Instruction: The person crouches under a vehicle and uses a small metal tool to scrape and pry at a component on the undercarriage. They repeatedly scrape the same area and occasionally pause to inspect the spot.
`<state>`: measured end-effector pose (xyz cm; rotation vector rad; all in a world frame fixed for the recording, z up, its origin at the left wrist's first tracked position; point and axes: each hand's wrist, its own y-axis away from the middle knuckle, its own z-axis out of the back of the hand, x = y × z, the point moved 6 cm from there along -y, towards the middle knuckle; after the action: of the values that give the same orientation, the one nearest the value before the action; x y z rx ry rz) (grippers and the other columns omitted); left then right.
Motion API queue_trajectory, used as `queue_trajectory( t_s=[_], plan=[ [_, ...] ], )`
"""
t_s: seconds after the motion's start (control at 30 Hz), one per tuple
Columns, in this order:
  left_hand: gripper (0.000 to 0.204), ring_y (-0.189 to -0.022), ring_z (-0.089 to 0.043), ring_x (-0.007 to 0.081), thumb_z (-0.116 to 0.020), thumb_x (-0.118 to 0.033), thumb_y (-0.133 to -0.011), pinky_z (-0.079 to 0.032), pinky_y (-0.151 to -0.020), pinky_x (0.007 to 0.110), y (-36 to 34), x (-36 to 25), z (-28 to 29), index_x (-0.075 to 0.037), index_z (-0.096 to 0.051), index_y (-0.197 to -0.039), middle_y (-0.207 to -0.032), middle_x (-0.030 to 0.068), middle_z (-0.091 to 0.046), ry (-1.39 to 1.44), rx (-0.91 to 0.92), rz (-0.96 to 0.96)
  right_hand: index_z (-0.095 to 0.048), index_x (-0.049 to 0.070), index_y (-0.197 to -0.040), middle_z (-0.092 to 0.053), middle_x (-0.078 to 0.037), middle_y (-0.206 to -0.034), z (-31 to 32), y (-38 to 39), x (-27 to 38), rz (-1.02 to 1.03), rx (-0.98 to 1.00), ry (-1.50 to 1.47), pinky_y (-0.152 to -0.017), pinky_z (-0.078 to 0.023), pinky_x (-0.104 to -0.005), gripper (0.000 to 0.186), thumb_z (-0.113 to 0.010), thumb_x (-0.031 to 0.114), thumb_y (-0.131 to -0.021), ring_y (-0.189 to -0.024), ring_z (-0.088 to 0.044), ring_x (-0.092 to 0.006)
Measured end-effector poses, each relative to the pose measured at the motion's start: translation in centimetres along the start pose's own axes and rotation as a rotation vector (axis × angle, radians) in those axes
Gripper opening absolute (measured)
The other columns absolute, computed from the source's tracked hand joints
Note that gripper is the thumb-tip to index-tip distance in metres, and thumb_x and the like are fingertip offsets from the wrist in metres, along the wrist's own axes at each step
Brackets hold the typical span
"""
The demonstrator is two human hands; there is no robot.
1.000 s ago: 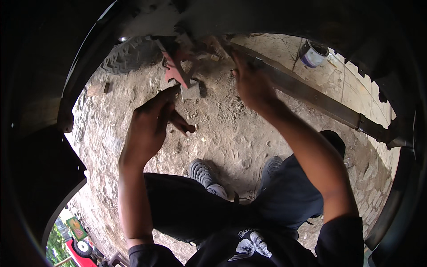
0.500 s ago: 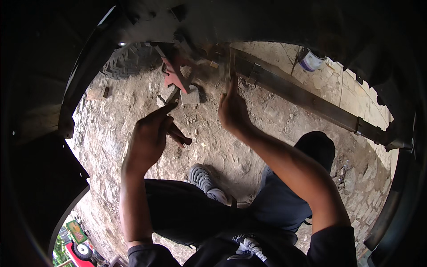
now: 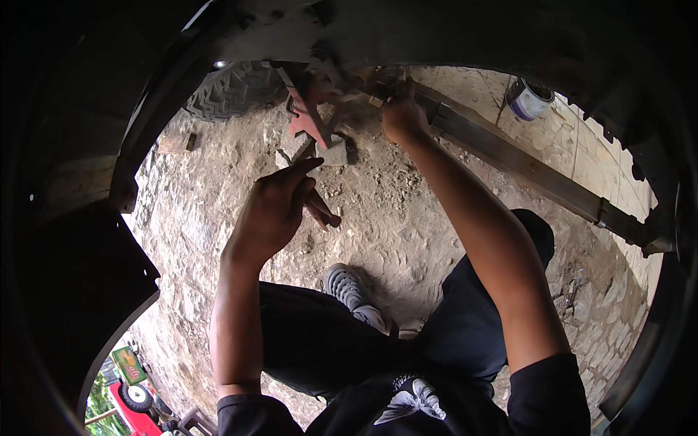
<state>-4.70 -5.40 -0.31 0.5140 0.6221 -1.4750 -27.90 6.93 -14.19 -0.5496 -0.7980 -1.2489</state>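
My left hand (image 3: 273, 211) hovers over the dirt ground, below the red metal stand. Its index finger points out and the other fingers hang loosely apart; I see nothing held in it. My right hand (image 3: 406, 120) is raised to the near side of the long brown metal beam (image 3: 509, 156), by its upper left end. Its fingers are curled closed there, and what they grip is too dark and blurred to make out. The red metal stand (image 3: 308, 120) rises beside grey concrete blocks (image 3: 333, 151), left of my right hand.
Dark bodywork (image 3: 436, 33) arches overhead and down both sides. A knobbly tyre (image 3: 233, 93) stands at far left, near a loose brick (image 3: 177, 142). A paint can (image 3: 528, 99) sits beyond the beam on paving. My grey shoe (image 3: 347, 287) rests on the dirt.
My right hand has moved up and onto the beam's end, its fingers now curled. The left hand keeps its shape. The whole view has shifted slightly.
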Motion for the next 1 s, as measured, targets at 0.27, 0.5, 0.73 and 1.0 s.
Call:
queue_trajectory(
  t_s=[0.27, 0.5, 0.73, 1.0],
  plan=[
    [0.036, -0.099, -0.077, 0.0241, -0.051, 0.002, -0.105, -0.056, -0.090, 0.033, 1.6, 0.7, 2.0, -0.001, -0.059, -0.140, -0.096, 0.0161, -0.079, -0.059, -0.076, 0.045, -0.027, 0.008, -0.154, -0.069, -0.016, -0.090, 2.1, -1.3, -1.6, -0.197, 0.305, -0.522, -0.048, -0.056, -0.0373, 0.052, -0.048, 0.022, -0.108, -0.057, -0.067, -0.0211],
    [0.037, -0.069, -0.072, 0.0174, -0.044, 0.003, -0.108, -0.058, -0.072, 0.032, 2.9, 2.2, 3.8, -0.002, -0.059, -0.142, -0.083, 0.0100, -0.066, 0.310, -0.152, 0.196, -0.019, 0.014, -0.159, -0.059, -0.010, -0.075, 0.5, 3.6, -4.4, 0.000, 0.049, -0.095, -0.044, -0.050, -0.0364, 0.061, -0.049, 0.030, -0.108, -0.048, -0.058, -0.0193],
    [0.051, -0.049, -0.053, 0.0055, -0.069, -0.001, -0.097, -0.041, -0.043, 0.026, 3.7, 4.3, 5.2, -0.008, -0.058, -0.147, -0.065, -0.0019, -0.052, -0.058, 0.014, 0.275, -0.011, 0.010, -0.163, -0.066, -0.036, -0.120, 4.6, 10.4, -2.2, -0.060, 0.394, -0.066, -0.078, -0.060, -0.0565, 0.070, -0.048, 0.029, -0.107, -0.085, -0.073, -0.0481],
    [0.085, -0.067, -0.073, 0.0126, -0.078, 0.002, -0.088, -0.053, -0.039, 0.027, 1.9, 3.5, 3.9, -0.016, -0.037, -0.161, -0.088, 0.0083, -0.073, 0.284, 0.091, 0.446, -0.007, 0.017, -0.165, -0.068, -0.035, -0.117, 3.3, 4.8, -3.8, 0.035, 0.242, -0.039, -0.083, -0.057, -0.0612, 0.072, -0.048, 0.029, -0.107, -0.090, -0.071, -0.0529]
  ],
)
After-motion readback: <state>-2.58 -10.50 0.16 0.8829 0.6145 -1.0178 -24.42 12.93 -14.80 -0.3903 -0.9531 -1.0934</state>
